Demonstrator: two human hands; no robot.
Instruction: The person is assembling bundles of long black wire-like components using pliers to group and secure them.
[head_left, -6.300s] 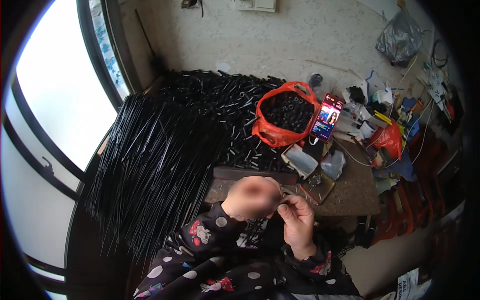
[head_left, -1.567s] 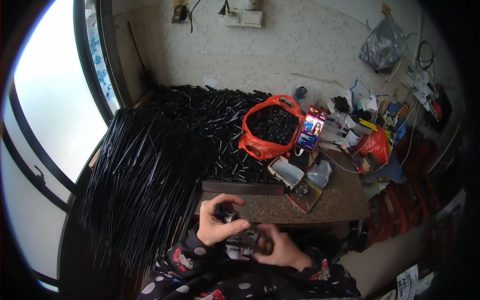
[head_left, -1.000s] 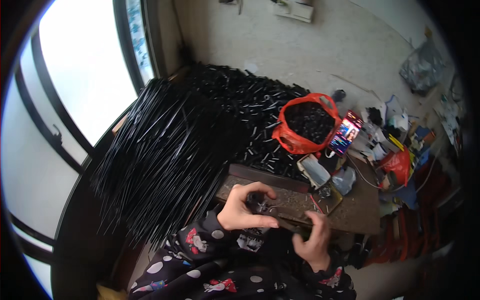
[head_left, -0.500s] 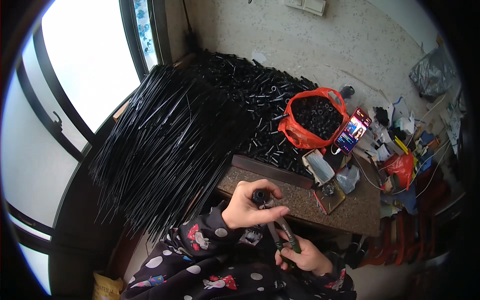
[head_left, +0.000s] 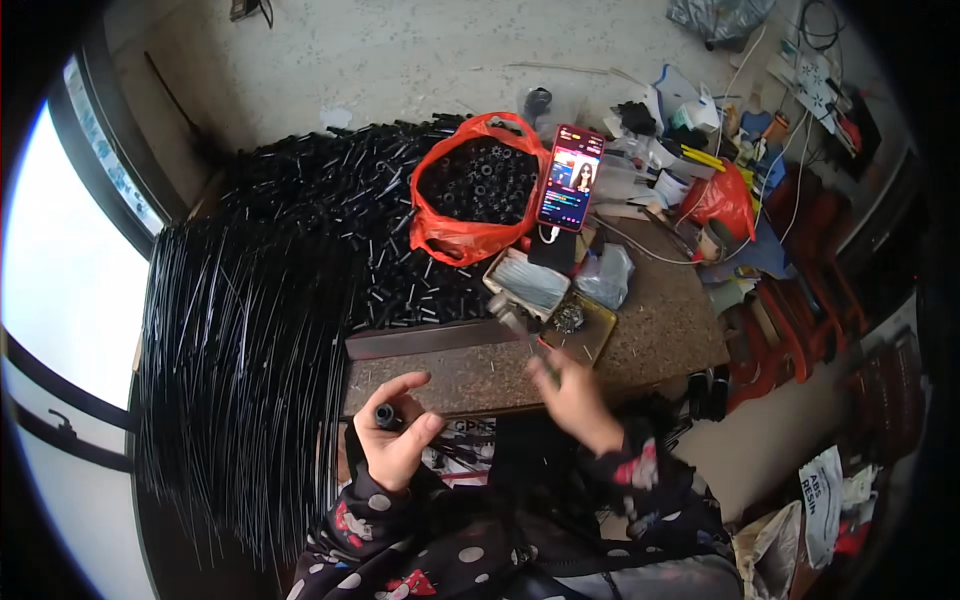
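Observation:
My left hand (head_left: 392, 455) is raised at the table's front edge, its lower fingers curled round a short black tube (head_left: 386, 416) whose round end faces up. The thumb and index finger of that hand stand apart. To the right, my right hand (head_left: 585, 400), smeared by motion, grips green-handled pliers (head_left: 516, 320). The metal head of the pliers reaches over the front of an open box (head_left: 492, 270) of thin pale pins. Just right of the head, small metal bits (head_left: 568, 318) lie in a shallow yellowish tray (head_left: 603, 328).
Long thin black rods (head_left: 235, 390) hang over the table's left side. Black tubes (head_left: 310, 180) are heaped behind a dark strip (head_left: 430, 342). An orange-red bag (head_left: 465, 248) holds black round parts. A lit phone (head_left: 570, 185) leans beside it. Clutter and cables cover the right back.
The pliers have moved away from the black tube, up and right with my right hand to the pin box and tray. My left hand keeps the tube. The head view has turned to the right.

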